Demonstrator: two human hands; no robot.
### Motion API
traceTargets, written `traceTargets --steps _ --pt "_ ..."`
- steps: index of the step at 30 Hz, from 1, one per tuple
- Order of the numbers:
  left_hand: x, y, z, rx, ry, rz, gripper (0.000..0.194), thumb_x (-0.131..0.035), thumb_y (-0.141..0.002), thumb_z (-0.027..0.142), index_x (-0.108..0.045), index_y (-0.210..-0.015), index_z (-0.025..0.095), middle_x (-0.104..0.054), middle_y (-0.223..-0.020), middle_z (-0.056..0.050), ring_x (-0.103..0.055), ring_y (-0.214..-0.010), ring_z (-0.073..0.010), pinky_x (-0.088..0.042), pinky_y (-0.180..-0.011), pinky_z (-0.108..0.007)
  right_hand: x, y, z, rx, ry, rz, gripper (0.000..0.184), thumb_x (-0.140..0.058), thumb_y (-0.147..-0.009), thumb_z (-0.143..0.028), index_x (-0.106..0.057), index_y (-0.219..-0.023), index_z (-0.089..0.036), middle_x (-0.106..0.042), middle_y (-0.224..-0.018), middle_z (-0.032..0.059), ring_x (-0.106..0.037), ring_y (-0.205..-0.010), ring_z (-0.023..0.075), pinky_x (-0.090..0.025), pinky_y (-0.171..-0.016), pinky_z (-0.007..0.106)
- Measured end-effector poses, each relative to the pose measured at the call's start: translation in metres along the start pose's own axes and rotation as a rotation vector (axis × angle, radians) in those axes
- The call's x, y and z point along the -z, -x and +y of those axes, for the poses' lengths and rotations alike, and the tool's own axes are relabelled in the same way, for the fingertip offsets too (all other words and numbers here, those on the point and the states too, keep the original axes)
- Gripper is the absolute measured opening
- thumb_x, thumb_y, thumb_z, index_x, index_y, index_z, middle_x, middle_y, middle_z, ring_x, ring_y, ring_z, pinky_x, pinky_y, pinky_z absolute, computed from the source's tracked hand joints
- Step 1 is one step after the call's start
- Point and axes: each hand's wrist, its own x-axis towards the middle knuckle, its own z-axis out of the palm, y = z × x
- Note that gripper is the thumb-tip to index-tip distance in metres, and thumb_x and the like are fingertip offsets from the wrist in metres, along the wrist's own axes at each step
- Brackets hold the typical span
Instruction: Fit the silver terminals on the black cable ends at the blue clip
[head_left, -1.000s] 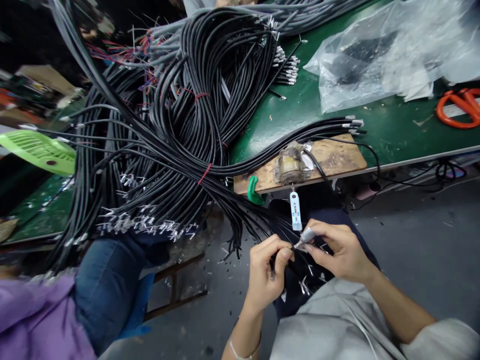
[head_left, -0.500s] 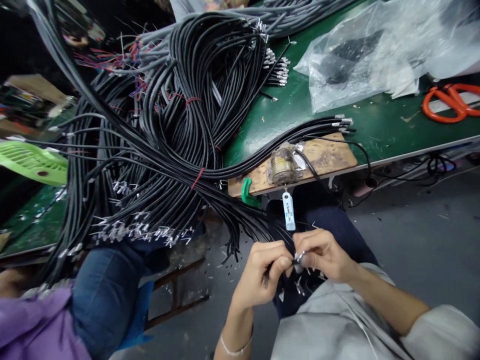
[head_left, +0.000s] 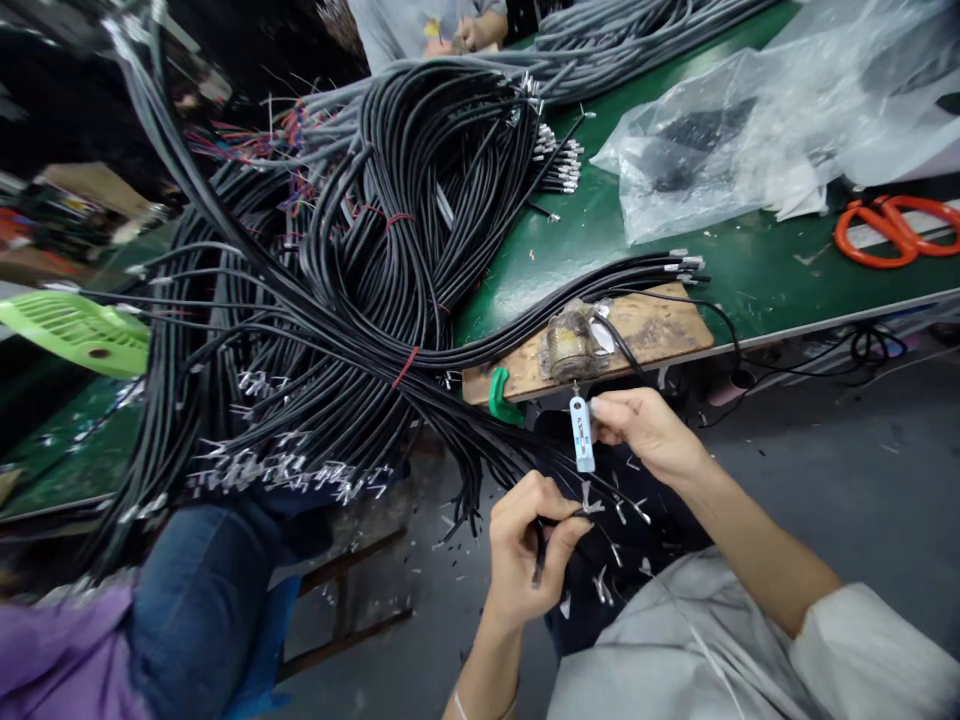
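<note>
My left hand [head_left: 525, 550] is closed around a black cable [head_left: 538, 555]. Between thumb and forefinger its stripped end, with a pale, splayed tip [head_left: 591, 506], points to the right. My right hand [head_left: 645, 430] has curled fingers, pinched at the right edge of a light-blue plastic piece [head_left: 582, 445]; the fingertips are partly hidden. That piece hangs from the shaft of a small motor [head_left: 570, 345], which is taped to a wooden board [head_left: 667, 330] at the table's edge. Loose cable ends with bare tips [head_left: 619, 512] lie over my lap, below my right hand.
Large bundles of black cable [head_left: 420, 170] with red ties cover the left of the green table [head_left: 750, 270]. A green clamp [head_left: 502, 398], a clear plastic bag [head_left: 697, 150], orange scissors [head_left: 877, 235] and a green fan [head_left: 82, 330] are around. A co-worker's purple sleeve [head_left: 67, 650] shows at left.
My right hand has left the cable end at my left hand and moved up to the light-blue piece. A grey tool-like thing seen in it earlier no longer shows. My left hand still grips the cable.
</note>
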Motion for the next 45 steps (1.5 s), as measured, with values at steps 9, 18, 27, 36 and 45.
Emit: traceTargets --steps 9,18,27,36,45 --pt "-0.010 -0.015 -0.002 0.097 -0.004 0.062 0.017 -0.065 -0.083 0.019 -0.058 -0.068 0.017 -0.051 -0.064 0.000 -0.048 -0.061 -0.0130 -0.036 -0.057 -0.025 -0.019 -0.002 0.013 -0.013 -0.256 -0.167 0.051 -0.063 -0.077 -0.062 -0.070 -0.076 -0.011 -0.061 -0.059 0.0023 -0.057 -0.055 0.0121 -0.045 -0.053 0.024" --pt "-0.007 -0.011 0.006 0.099 -0.013 0.029 0.012 -0.065 -0.083 0.020 -0.062 -0.072 0.017 -0.056 -0.064 -0.002 -0.052 -0.061 -0.0138 -0.039 -0.057 -0.026 0.016 0.000 0.036 -0.084 -0.365 -0.126 0.050 -0.055 -0.085 -0.060 -0.072 -0.083 -0.013 -0.068 -0.070 0.0079 -0.062 -0.067 0.0160 -0.048 -0.061 0.026" --pt "-0.005 -0.010 -0.004 0.292 -0.056 -0.064 0.024 -0.058 -0.087 0.021 -0.064 -0.065 0.014 -0.060 -0.055 -0.002 -0.055 -0.043 -0.0101 -0.042 -0.044 -0.020 0.030 0.047 0.034 0.373 0.321 0.049 0.016 -0.069 -0.083 -0.031 -0.066 -0.074 -0.018 -0.058 -0.064 0.0004 -0.052 -0.061 0.0137 -0.042 -0.057 0.027" --pt "-0.015 -0.022 0.002 0.264 -0.345 -0.112 0.008 -0.065 -0.076 0.013 -0.062 -0.068 0.015 -0.053 -0.060 0.003 -0.045 -0.052 -0.0087 -0.036 -0.050 -0.020 0.001 0.051 0.024 0.731 0.759 0.139 0.010 -0.058 -0.085 -0.011 -0.062 -0.082 -0.019 -0.061 -0.071 0.0040 -0.052 -0.066 0.0171 -0.044 -0.064 0.034" --pt "-0.014 -0.011 0.002 0.168 -0.362 -0.095 0.009 -0.062 -0.086 0.017 -0.070 -0.091 0.016 -0.067 -0.081 -0.005 -0.059 -0.065 -0.0129 -0.047 -0.060 -0.023 0.002 0.041 0.026 0.678 0.831 0.184 0.023 -0.057 -0.088 -0.017 -0.054 -0.065 -0.019 -0.052 -0.059 -0.0004 -0.046 -0.056 0.0130 -0.038 -0.055 0.029"
